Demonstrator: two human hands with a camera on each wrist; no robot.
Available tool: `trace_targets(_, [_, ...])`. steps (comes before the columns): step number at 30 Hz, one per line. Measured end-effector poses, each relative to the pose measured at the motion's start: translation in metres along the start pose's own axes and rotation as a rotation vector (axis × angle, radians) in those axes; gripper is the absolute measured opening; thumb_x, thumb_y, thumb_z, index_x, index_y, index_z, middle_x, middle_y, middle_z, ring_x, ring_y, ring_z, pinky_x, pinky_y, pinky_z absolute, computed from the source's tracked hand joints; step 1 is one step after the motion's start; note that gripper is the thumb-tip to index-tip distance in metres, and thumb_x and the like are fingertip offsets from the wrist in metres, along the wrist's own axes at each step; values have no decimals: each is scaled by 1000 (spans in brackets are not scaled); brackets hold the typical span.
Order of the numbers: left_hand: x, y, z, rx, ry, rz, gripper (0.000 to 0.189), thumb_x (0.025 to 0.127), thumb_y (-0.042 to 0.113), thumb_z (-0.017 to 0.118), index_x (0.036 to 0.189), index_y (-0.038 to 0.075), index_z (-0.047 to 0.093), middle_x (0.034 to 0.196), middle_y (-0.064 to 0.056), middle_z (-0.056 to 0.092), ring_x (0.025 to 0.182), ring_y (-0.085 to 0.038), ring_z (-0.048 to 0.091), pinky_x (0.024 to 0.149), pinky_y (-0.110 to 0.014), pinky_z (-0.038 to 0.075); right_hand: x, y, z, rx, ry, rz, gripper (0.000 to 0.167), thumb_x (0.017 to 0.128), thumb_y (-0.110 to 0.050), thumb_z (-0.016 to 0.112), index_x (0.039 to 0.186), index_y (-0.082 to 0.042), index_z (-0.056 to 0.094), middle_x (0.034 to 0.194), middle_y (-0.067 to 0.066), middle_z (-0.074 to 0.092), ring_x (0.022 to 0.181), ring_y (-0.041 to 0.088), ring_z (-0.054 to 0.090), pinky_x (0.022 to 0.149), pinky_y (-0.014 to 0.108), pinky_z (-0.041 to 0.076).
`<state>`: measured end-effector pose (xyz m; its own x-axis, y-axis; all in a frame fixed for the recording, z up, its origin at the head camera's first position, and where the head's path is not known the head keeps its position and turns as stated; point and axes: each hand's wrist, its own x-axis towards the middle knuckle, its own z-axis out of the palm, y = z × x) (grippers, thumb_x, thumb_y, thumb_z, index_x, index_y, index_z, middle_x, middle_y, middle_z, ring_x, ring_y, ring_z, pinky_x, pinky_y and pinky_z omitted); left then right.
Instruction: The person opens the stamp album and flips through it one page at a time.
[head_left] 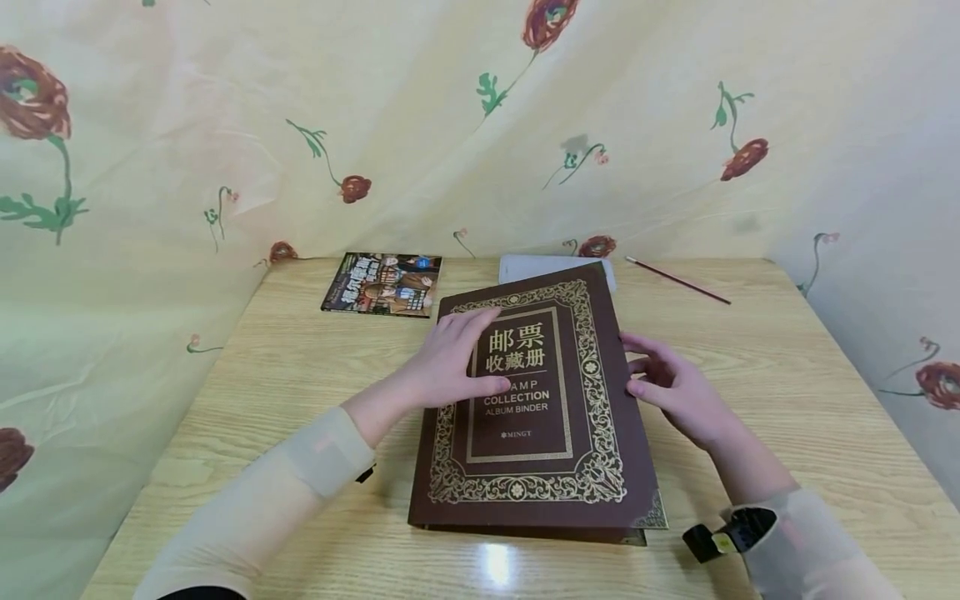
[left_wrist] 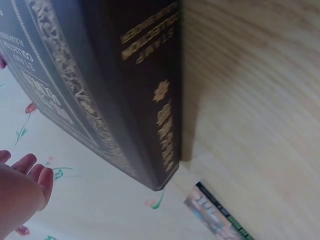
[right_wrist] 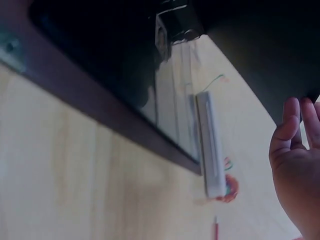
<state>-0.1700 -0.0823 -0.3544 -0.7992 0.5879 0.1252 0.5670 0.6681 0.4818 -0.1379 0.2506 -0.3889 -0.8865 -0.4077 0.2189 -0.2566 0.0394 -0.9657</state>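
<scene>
A dark brown stamp album [head_left: 592,433] with gold ornament lies on the table, its front cover tilted up at the right. My left hand [head_left: 453,358] is spread over the cover's left half, fingers and thumb extended. From the left wrist, that hand [left_wrist: 22,192] shows beside the album's lettered spine [left_wrist: 150,95]. At the cover's right edge, my right hand [head_left: 678,392] holds on with bent fingers and thumb. The right wrist view has its fingertips at the dark inner face of the cover [right_wrist: 260,55], with metal ring hardware [right_wrist: 175,27] and clear sleeves [right_wrist: 172,95] inside.
A comic-style booklet [head_left: 382,285] lies at the back left of the wooden table [head_left: 300,367]. Behind the album is a white flat case [head_left: 517,265], partly hidden. A thin dark red pencil [head_left: 678,280] lies at the back right, before flowered cloth [head_left: 420,125].
</scene>
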Motion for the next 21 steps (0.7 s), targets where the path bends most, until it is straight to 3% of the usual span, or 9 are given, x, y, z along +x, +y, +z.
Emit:
trace_targets(6, [6,9,-9,-10,-9,27,96,80,58,62,151,16,13,152,-11,21,136,-33,20,107,-54,13,8,-15,10,-26,55,-71,55,86,12,53,138,2,40,125,1,52,100,14,54,78,23,47])
trace_targets(14, [16,23,-23,-97,-15,72,93,82,55,61,152,17,12,153,-10,19,139,-30,14,109,-53,6,25,-30,29,204,19,-208,52,87,13,44,138,4,39,129,8,50,103,19,53,80,26,46])
trace_targets(21, [21,34,-35,-149,-4,121,92,83,52,61,151,14,12,153,-9,18,139,-30,13,109,-52,7,39,-42,43,364,-39,-275,51,89,9,46,139,0,40,127,9,51,104,20,53,79,26,46])
